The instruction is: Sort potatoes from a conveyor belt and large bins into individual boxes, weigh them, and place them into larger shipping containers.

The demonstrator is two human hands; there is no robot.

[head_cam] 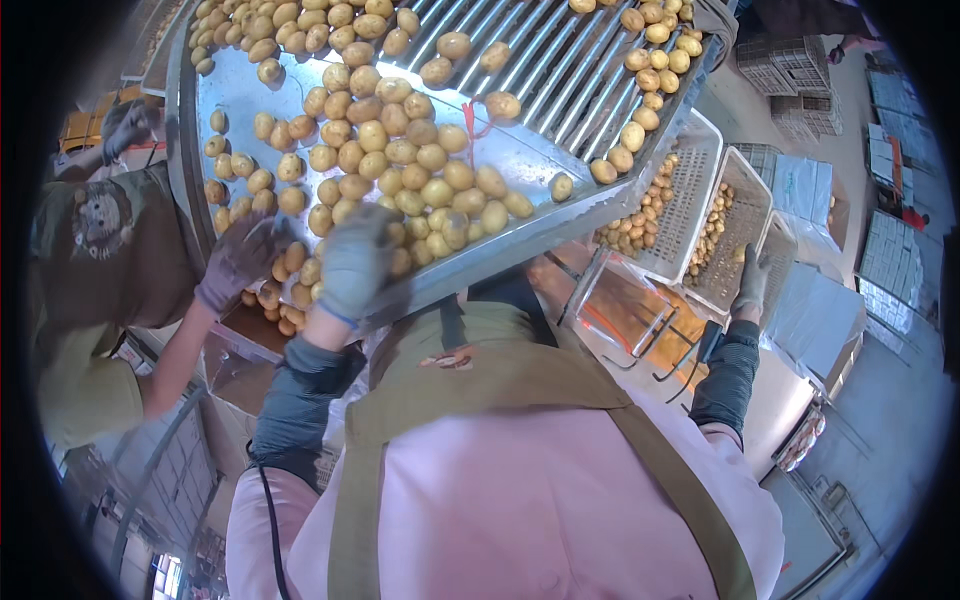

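Many potatoes [401,152] lie on a metal sorting table [450,270] before me. My gloved left hand [356,259] is blurred, among the potatoes at the table's near edge; whether it grips one cannot be told. Out to the right, my gloved right hand [752,281] is over a plastic crate [731,277] holding potatoes, with a single potato [741,253] at its fingers. Metal rollers [525,71] run across the table's far part, with some potatoes on them. A red string [470,124] rests on the sheet metal near the rollers.
A co-worker's gloved hand [251,251] is close beside my left hand, above a cardboard box [247,330] with potatoes. Another plastic crate [679,217] of potatoes stands right of the table. A metal frame [622,300] with hooks is below it. Stacked crates [787,67] stand farther off.
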